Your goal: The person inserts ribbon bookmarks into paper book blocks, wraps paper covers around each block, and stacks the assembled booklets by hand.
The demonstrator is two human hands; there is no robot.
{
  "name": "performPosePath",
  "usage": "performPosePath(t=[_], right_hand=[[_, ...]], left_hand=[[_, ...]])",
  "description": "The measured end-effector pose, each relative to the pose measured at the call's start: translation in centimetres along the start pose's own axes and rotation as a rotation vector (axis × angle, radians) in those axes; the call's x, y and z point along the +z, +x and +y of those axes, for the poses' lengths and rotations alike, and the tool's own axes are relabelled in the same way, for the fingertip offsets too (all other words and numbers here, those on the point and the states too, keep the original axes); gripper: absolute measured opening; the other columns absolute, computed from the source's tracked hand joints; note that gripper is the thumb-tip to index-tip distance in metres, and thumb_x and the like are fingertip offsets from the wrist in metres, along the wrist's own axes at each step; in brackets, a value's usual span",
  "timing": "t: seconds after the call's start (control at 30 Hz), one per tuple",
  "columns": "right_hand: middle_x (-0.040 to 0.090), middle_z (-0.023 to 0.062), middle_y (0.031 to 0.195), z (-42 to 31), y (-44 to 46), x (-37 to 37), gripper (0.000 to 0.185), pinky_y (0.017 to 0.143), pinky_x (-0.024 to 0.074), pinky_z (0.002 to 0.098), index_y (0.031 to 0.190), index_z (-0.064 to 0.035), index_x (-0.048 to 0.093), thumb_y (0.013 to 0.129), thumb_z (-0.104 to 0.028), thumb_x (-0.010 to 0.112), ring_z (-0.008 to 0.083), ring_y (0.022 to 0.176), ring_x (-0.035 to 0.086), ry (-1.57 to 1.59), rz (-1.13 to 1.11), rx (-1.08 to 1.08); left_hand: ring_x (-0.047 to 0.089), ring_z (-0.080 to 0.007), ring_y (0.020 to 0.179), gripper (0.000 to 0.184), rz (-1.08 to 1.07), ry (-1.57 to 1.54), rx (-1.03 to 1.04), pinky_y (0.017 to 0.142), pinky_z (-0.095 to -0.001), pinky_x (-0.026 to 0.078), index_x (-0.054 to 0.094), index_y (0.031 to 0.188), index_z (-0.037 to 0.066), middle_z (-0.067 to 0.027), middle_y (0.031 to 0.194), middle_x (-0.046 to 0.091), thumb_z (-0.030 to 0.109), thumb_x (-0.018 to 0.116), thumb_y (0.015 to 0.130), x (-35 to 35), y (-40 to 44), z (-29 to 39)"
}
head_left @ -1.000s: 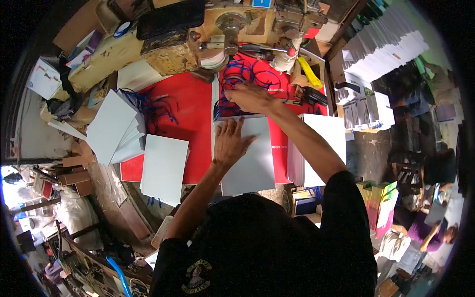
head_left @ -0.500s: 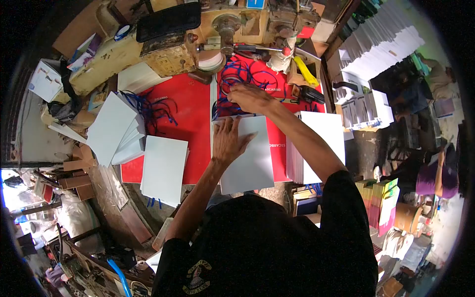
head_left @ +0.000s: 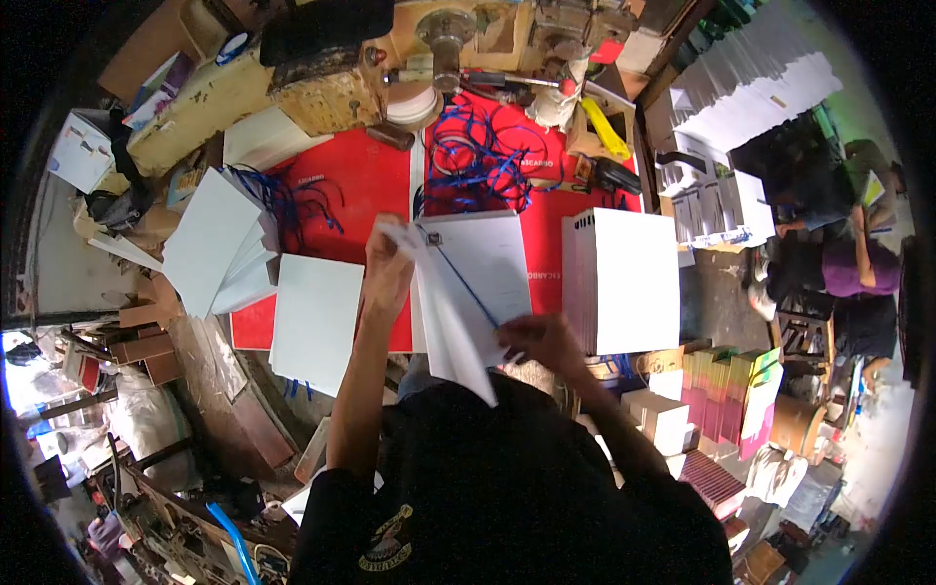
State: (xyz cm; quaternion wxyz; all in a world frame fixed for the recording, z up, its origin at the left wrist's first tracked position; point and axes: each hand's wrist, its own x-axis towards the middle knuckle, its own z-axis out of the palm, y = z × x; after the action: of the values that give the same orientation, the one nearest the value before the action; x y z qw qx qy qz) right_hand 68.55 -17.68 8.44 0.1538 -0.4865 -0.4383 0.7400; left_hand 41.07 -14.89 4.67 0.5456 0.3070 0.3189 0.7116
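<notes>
In front of me lies a book block (head_left: 497, 255), its white leaves opened to a page with faint print. My left hand (head_left: 388, 268) is closed on the top corner of the lifted leaves (head_left: 450, 336), which curl over to the left. Across the open page a blue ribbon (head_left: 466, 281) runs slantwise from the top edge toward the lower right. My right hand (head_left: 541, 341) pinches the lower end of this ribbon near the page's right edge. More loose blue ribbons (head_left: 478, 146) lie tangled beyond the block.
White book stacks stand left (head_left: 317, 317) and right (head_left: 634, 283) on the red table sheets (head_left: 546, 234). Fanned blocks (head_left: 219, 249) with ribbons lie farther left. Old machinery (head_left: 331, 97) and a yellow cutter (head_left: 606, 129) border the back. A person in purple (head_left: 858, 268) is at far right.
My left hand has lifted the leaves open to the left. My right hand has come from the ribbon tangle down to the block's lower right, drawing a ribbon across the page.
</notes>
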Motion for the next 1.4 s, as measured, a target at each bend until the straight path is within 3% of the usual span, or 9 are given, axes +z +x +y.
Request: performPosePath(t=[0.2,0.4,0.43,0.53,0.6,0.77,0.97,1.1,1.4], right_hand=[[0.072,0.0124,0.093,8.1,-1.7,4.1,0.043,0.073,0.0559,0.0361,0.108,-0.0014,0.064,0.076,-0.023,0.083,0.0209,0.079,0.068,0.017,0.044,-0.026],[0.07,0.0078,0.063,0.4,-5.2,-0.7,0.031,0.055,0.0526,0.0262,0.079,0.001,0.075,0.084,-0.03,0.078,0.0106,0.056,0.065,-0.643,0.183,-0.273],[0.07,0.0101,0.064,0.3,-5.0,-2.3,0.034,0.054,0.0528,0.0289,0.079,0.0002,0.075,0.085,-0.033,0.076,0.0136,0.052,0.066,-0.583,0.039,0.06],[0.07,0.0106,0.065,-2.5,-5.6,-3.1,0.034,0.054,0.052,0.0277,0.081,0.0024,0.074,0.085,-0.031,0.076,0.0119,0.054,0.065,-0.689,0.136,0.04],[0.072,0.011,0.071,-0.6,-3.0,-2.4,0.025,0.059,0.0535,0.028,0.086,0.0015,0.074,0.083,-0.023,0.077,0.0117,0.061,0.067,-0.513,0.599,-0.504],[0.072,0.013,0.077,1.5,1.4,-0.9,0.013,0.066,0.0549,0.0364,0.087,-0.0014,0.073,0.08,-0.012,0.075,0.0253,0.07,0.071,-0.686,0.689,-0.464],[0.073,0.012,0.077,3.8,-0.8,3.1,0.014,0.067,0.0525,0.0291,0.087,0.0004,0.074,0.081,-0.012,0.075,0.0177,0.068,0.069,-0.568,0.42,-0.321],[0.073,0.0106,0.076,4.2,-1.2,4.8,0.017,0.067,0.0522,0.0285,0.086,0.0017,0.074,0.081,-0.014,0.077,0.0138,0.07,0.069,-0.523,0.257,-0.349],[0.074,0.0106,0.085,-2.0,1.8,2.9,0.018,0.072,0.0556,0.0303,0.096,-0.0034,0.075,0.082,-0.015,0.074,0.0156,0.077,0.07,-0.646,-0.053,-0.426]], left_hand=[[0.055,-0.0151,0.088,0.048,-0.09,0.716,0.319,0.077,-0.0282,0.045,0.055,0.121,0.0,-0.0051,0.094,0.056,0.014,0.077,0.081,5.1,0.3,-2.6],[0.052,-0.0346,0.103,0.075,0.157,1.36,0.428,0.088,-0.0422,0.044,0.045,0.126,-0.001,-0.019,0.11,0.053,0.025,0.087,0.069,3.6,-2.4,-3.1],[0.049,-0.0361,0.108,0.077,0.188,1.446,0.409,0.089,-0.0448,0.043,0.044,0.122,-0.002,-0.0204,0.116,0.049,0.03,0.088,0.068,3.7,-3.5,-2.6],[0.05,-0.0347,0.105,0.077,0.341,1.457,0.138,0.089,-0.0456,0.045,0.042,0.122,-0.003,-0.0194,0.114,0.05,0.03,0.087,0.069,3.9,-6.6,-1.5],[0.054,-0.034,0.099,0.075,0.347,1.338,-0.006,0.085,-0.0449,0.047,0.044,0.12,-0.003,-0.019,0.108,0.054,0.031,0.087,0.069,4.0,-7.9,-0.9],[0.064,-0.0319,0.085,0.055,0.322,1.174,-0.079,0.069,-0.0423,0.052,0.055,0.11,-0.003,-0.0202,0.102,0.063,0.028,0.083,0.074,2.9,-9.3,-1.0],[0.065,-0.0305,0.077,0.036,0.396,1.243,-0.109,0.068,-0.0382,0.052,0.06,0.109,0.0,-0.018,0.095,0.066,0.018,0.076,0.082,0.7,-11.2,1.3],[0.06,-0.011,0.072,0.016,0.274,0.921,-0.117,0.065,-0.0262,0.047,0.059,0.103,0.003,-0.0032,0.076,0.065,0.014,0.066,0.094,-2.4,-13.3,4.6],[0.044,-0.002,0.06,0.027,0.546,0.816,-0.061,0.054,-0.0218,0.032,0.062,0.117,0.005,0.008,0.068,0.051,0.021,0.062,0.096,-8.6,-15.7,11.6]])
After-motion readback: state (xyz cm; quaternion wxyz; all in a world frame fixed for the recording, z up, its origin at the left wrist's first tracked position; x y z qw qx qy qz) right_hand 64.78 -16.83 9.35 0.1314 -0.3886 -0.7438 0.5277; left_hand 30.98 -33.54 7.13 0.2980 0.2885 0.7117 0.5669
